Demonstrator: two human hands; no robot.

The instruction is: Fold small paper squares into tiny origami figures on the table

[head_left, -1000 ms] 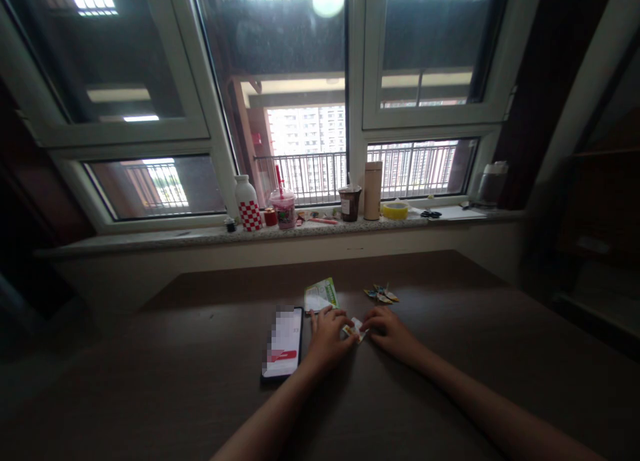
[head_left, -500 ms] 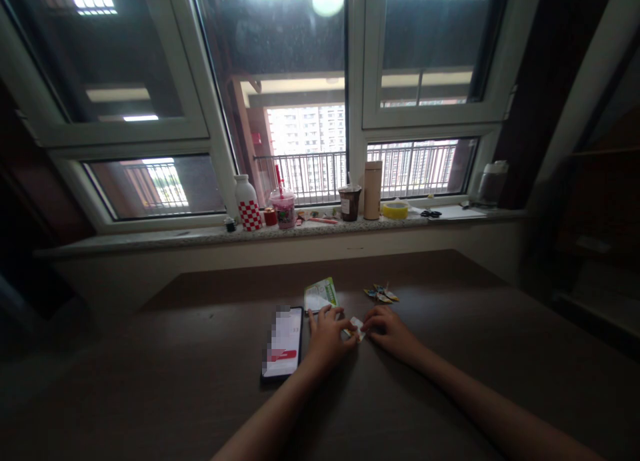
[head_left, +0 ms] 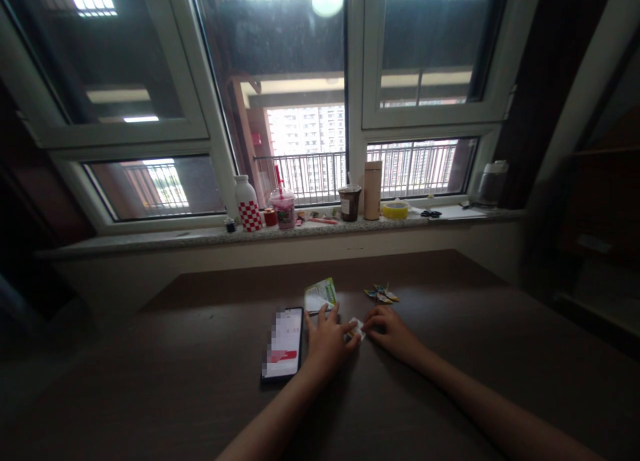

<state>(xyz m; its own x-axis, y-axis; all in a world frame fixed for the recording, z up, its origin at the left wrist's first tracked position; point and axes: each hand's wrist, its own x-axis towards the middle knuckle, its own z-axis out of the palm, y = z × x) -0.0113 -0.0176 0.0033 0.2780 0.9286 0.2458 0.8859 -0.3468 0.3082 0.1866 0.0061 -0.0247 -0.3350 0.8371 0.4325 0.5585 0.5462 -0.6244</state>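
Observation:
A small whitish piece of paper [head_left: 357,328] with some orange-yellow on it lies on the table between my hands. My left hand [head_left: 327,341] holds its left edge with thumb and index finger, while the other fingers spread toward a green-and-white paper pad [head_left: 320,294]. At the opposite edge, the closed fingers of my right hand [head_left: 393,333] grip the same paper. Its folds are too small to make out. Beyond my right hand sits a colourful folded-paper figure [head_left: 381,293], pointed like a crane.
To the left of my left hand, a phone [head_left: 284,344] with a lit screen lies on the brown table [head_left: 175,354]. Along the windowsill [head_left: 200,236] stand a checkered bottle [head_left: 248,204], drink cups [head_left: 350,202], a tan flask [head_left: 373,190], yellow tape [head_left: 395,210] and scissors [head_left: 431,214].
My left hand's fingers have shifted slightly and spread a little more over the pad's edge. My right hand and the paper are almost where they were.

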